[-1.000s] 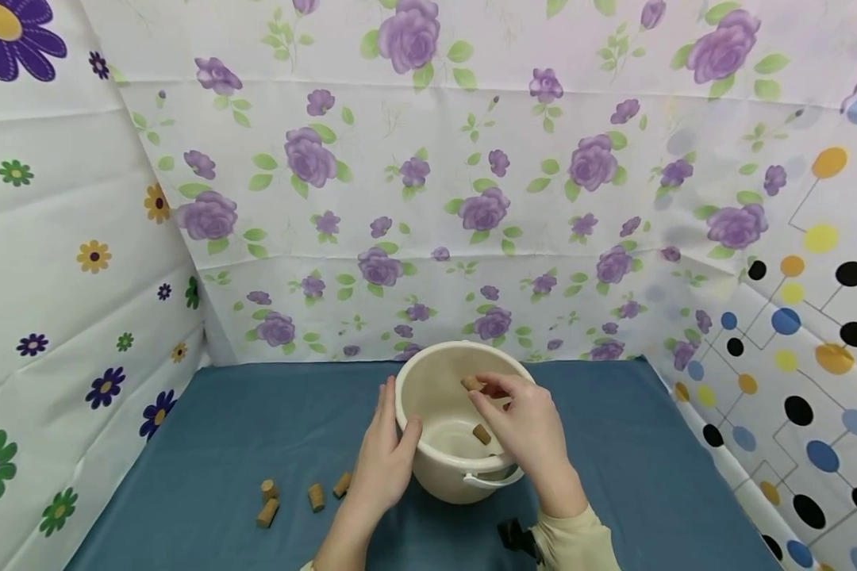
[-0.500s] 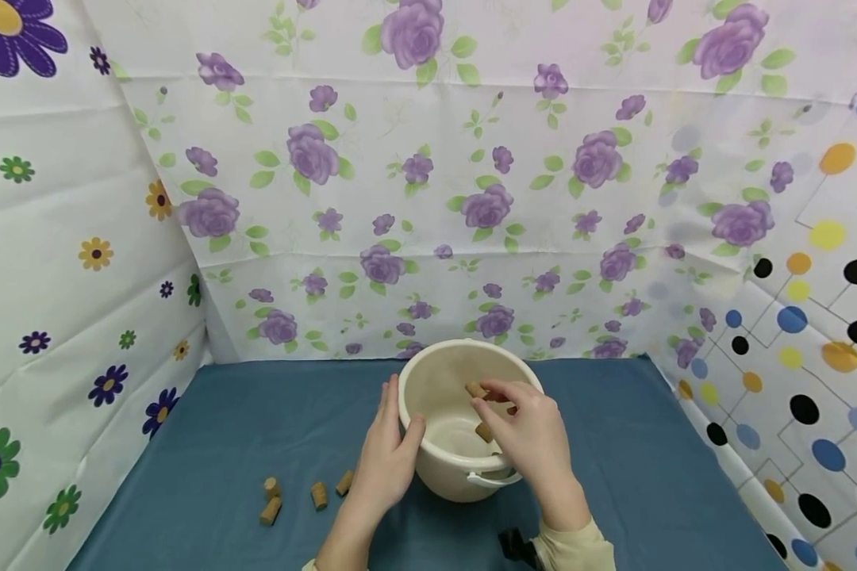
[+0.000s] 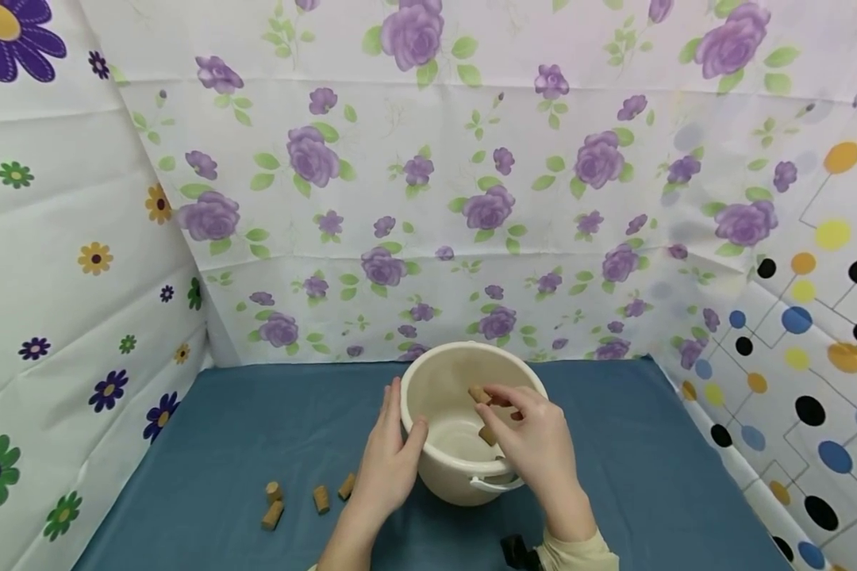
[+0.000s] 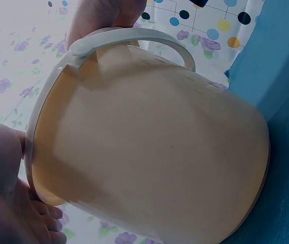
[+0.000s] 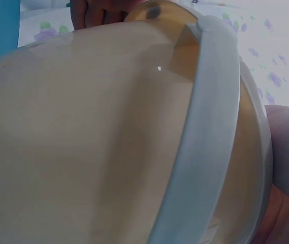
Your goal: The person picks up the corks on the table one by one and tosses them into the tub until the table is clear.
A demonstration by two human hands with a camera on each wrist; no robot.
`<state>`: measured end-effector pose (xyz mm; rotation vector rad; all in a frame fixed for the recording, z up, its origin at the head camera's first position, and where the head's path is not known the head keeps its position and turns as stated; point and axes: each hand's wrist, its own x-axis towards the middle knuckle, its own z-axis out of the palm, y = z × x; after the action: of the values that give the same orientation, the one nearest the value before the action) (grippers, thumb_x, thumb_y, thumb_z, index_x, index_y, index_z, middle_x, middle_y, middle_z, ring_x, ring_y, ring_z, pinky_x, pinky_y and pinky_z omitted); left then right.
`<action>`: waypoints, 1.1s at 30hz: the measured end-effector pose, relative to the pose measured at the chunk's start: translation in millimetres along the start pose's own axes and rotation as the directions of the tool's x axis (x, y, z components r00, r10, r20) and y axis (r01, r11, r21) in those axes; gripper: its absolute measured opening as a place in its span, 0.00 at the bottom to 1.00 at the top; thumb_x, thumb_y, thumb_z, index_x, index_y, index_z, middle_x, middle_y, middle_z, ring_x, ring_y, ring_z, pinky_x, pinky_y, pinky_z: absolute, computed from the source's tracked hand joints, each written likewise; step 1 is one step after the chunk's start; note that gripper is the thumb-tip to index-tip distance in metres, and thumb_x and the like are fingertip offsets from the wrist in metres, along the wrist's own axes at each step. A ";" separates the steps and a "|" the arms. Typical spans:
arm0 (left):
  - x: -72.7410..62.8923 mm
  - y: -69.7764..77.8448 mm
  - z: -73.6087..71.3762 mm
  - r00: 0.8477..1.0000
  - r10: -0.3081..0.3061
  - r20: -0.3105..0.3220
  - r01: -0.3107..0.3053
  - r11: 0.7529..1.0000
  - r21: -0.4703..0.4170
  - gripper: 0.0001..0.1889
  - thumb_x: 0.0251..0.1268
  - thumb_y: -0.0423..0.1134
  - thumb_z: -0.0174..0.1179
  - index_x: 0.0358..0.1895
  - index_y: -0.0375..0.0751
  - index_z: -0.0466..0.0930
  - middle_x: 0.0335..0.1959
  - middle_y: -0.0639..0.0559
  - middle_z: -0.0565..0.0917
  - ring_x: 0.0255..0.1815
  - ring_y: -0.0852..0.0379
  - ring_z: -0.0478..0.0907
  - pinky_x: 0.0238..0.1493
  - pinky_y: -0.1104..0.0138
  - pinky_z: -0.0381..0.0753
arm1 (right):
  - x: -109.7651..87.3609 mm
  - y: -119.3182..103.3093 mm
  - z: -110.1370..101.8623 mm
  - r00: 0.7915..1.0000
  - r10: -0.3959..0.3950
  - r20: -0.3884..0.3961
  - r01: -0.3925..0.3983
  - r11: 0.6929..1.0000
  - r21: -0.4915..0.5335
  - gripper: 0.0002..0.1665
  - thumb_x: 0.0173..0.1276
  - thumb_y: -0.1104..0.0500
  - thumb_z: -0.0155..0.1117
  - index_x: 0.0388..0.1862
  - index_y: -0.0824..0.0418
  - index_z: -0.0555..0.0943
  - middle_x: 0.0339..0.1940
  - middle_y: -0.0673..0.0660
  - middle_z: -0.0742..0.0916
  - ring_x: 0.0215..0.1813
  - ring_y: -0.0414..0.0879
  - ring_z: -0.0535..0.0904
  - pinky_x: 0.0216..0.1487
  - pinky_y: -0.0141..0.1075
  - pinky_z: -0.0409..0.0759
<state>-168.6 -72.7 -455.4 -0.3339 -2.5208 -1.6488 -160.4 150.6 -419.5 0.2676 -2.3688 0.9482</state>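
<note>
A cream bucket [image 3: 464,485] with a pale handle [image 3: 496,484] stands in the middle of the blue cloth, its mouth leaning towards the person. My left hand [image 3: 388,460] holds the bucket's left side, thumb at the rim and fingers along the outside; the left wrist view shows this hand [image 4: 12,188] against the rim. Over the mouth, my right hand [image 3: 536,432] pinches a cork [image 3: 478,394] between thumb and forefinger. Another cork [image 3: 487,435] shows inside the bucket, partly hidden by that hand. The bucket wall [image 5: 83,127] fills most of the right wrist view.
Several corks [image 3: 320,500] lie on the blue cloth [image 3: 286,428] left of the bucket, one [image 3: 346,486] close to the left forearm. A black object [image 3: 520,552] sits by the right sleeve [image 3: 578,553]. Flowered sheets [image 3: 350,198] hang behind and left, a dotted one at right.
The right hand, still pinching the cork, has shifted slightly right and down. The bucket and left hand appear a little further right, partly from the head view shifting. The loose corks lie unchanged.
</note>
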 end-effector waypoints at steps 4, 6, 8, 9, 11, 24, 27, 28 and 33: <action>-2.3 0.1 1.3 1.000 -0.013 0.004 0.013 1.000 0.009 0.42 0.87 0.58 0.49 0.90 0.50 0.39 0.89 0.42 0.43 0.88 0.38 0.42 0.78 0.33 0.52 | -3.9 0.3 -1.1 1.000 -0.026 -0.005 0.026 0.999 0.019 0.16 0.66 0.56 0.83 0.53 0.52 0.93 0.42 0.47 0.91 0.43 0.40 0.87 0.42 0.41 0.87; -2.9 0.9 1.8 1.000 -0.016 0.002 0.016 1.000 0.010 0.42 0.87 0.57 0.50 0.90 0.49 0.39 0.89 0.42 0.43 0.88 0.38 0.42 0.78 0.33 0.52 | -4.8 -0.4 -1.6 0.999 -0.048 -0.014 0.048 0.999 0.026 0.16 0.66 0.56 0.83 0.53 0.52 0.93 0.43 0.47 0.91 0.44 0.40 0.88 0.42 0.40 0.88; -2.3 1.8 2.9 1.000 -0.013 -0.002 0.013 1.000 0.008 0.42 0.87 0.57 0.50 0.90 0.49 0.39 0.89 0.43 0.43 0.88 0.39 0.42 0.79 0.33 0.52 | -4.9 -1.0 -2.2 0.997 -0.067 -0.027 0.067 0.997 0.027 0.16 0.66 0.56 0.83 0.52 0.52 0.93 0.43 0.47 0.91 0.44 0.40 0.88 0.41 0.40 0.88; -1.8 2.3 3.4 1.000 -0.011 -0.002 0.011 1.000 0.005 0.42 0.87 0.57 0.50 0.90 0.49 0.39 0.89 0.43 0.43 0.88 0.39 0.42 0.79 0.34 0.52 | -4.8 -1.3 -2.6 0.997 -0.073 -0.031 0.074 0.997 0.028 0.16 0.66 0.56 0.83 0.52 0.52 0.93 0.43 0.47 0.91 0.44 0.41 0.88 0.41 0.40 0.88; -1.1 2.9 4.5 1.000 -0.011 -0.003 0.011 1.000 0.005 0.42 0.87 0.58 0.49 0.90 0.49 0.39 0.89 0.43 0.43 0.88 0.39 0.42 0.79 0.33 0.52 | -4.8 -1.4 -3.5 0.996 -0.080 -0.037 0.081 0.996 0.027 0.16 0.66 0.56 0.83 0.52 0.52 0.93 0.44 0.47 0.92 0.44 0.41 0.88 0.41 0.39 0.87; -2.3 -1.0 4.5 1.000 -0.019 0.011 0.019 1.000 -0.009 0.42 0.87 0.58 0.50 0.90 0.49 0.40 0.89 0.42 0.43 0.88 0.37 0.41 0.78 0.33 0.51 | -8.2 6.5 -15.5 0.999 -0.023 -0.022 0.025 0.997 0.070 0.16 0.68 0.55 0.82 0.54 0.49 0.93 0.45 0.43 0.92 0.45 0.43 0.88 0.42 0.40 0.88; -2.5 -1.1 3.6 1.000 -0.012 0.010 0.012 1.000 -0.009 0.42 0.87 0.58 0.50 0.90 0.49 0.40 0.89 0.41 0.43 0.88 0.37 0.42 0.78 0.33 0.52 | -8.6 6.4 -16.8 1.000 -0.016 -0.012 0.017 0.996 0.084 0.16 0.69 0.55 0.81 0.55 0.49 0.93 0.46 0.43 0.92 0.46 0.45 0.88 0.43 0.40 0.88; -2.4 -1.2 3.3 1.000 -0.009 0.008 0.009 1.000 -0.007 0.42 0.87 0.58 0.50 0.90 0.49 0.40 0.89 0.41 0.43 0.87 0.37 0.42 0.78 0.33 0.52 | -8.6 5.9 -17.1 1.000 -0.017 -0.006 0.017 0.996 0.087 0.16 0.69 0.55 0.81 0.55 0.49 0.93 0.46 0.42 0.91 0.46 0.44 0.88 0.43 0.40 0.88; -0.3 0.3 2.2 1.000 -0.001 0.001 0.001 1.000 -0.006 0.41 0.87 0.56 0.50 0.90 0.49 0.40 0.89 0.41 0.43 0.87 0.37 0.42 0.79 0.34 0.52 | -6.4 3.2 -16.7 0.999 -0.036 0.007 0.035 0.995 0.098 0.15 0.68 0.56 0.81 0.54 0.48 0.93 0.47 0.41 0.91 0.46 0.43 0.88 0.42 0.39 0.87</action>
<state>-168.1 -70.6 -456.1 -0.3349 -2.5171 -1.6577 -149.2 164.2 -415.3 0.3512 -2.3209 1.0495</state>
